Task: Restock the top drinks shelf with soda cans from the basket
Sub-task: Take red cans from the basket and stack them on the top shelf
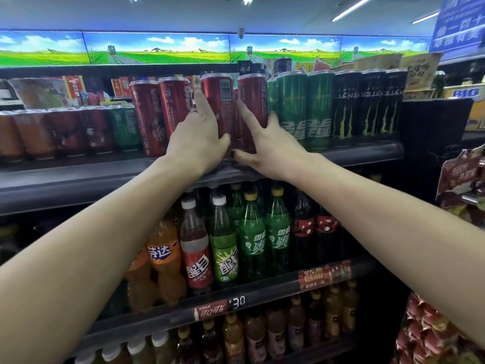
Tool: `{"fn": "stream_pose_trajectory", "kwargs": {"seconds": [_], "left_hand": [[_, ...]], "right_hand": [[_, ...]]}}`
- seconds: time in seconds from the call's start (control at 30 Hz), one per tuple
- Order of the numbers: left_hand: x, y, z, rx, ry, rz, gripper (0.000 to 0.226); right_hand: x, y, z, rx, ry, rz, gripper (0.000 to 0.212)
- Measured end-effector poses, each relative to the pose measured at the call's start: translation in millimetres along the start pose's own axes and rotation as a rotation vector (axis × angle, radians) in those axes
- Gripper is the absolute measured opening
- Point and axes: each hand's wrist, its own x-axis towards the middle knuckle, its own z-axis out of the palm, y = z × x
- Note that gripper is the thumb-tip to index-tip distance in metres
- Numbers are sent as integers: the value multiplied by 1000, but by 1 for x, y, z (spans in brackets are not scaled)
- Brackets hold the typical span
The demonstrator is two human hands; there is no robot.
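Two tall red soda cans stand side by side on the top shelf (78, 177). My left hand (195, 135) lies against the left red can (219, 101), fingers straight, thumb at its lower side. My right hand (265, 145) is spread on the right red can (253, 101), index finger pointing up along its left edge, other fingers at its right side. Two more red cans (160, 111) stand to the left of them. No basket is in view.
Green cans (304, 101) and black energy-drink cans (367, 101) fill the shelf to the right. Shorter shrink-wrapped cans (65, 130) line the left. Bottles of soda (249, 232) crowd the shelf below. A snack rack (462, 185) juts in at the right.
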Motion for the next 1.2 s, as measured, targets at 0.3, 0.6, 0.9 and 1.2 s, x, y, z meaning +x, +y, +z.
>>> {"fn": "stream_pose_trajectory", "kwargs": {"seconds": [0.3,0.6,0.9,1.2], "left_hand": [[15,8,8,97,15,-5,80],[60,9,37,22,-93,-125,73],[88,-1,55,-7,-119,-188,67],[99,-6,66,17,-232,-205,64]], "right_hand": [[-9,-1,1,-103,180,-138,45],[27,-9,-15,-13,-438,-2,56],[52,-9,-22,-59,-349,16,32],[72,-12,-8,-132,-421,34,38]]}}
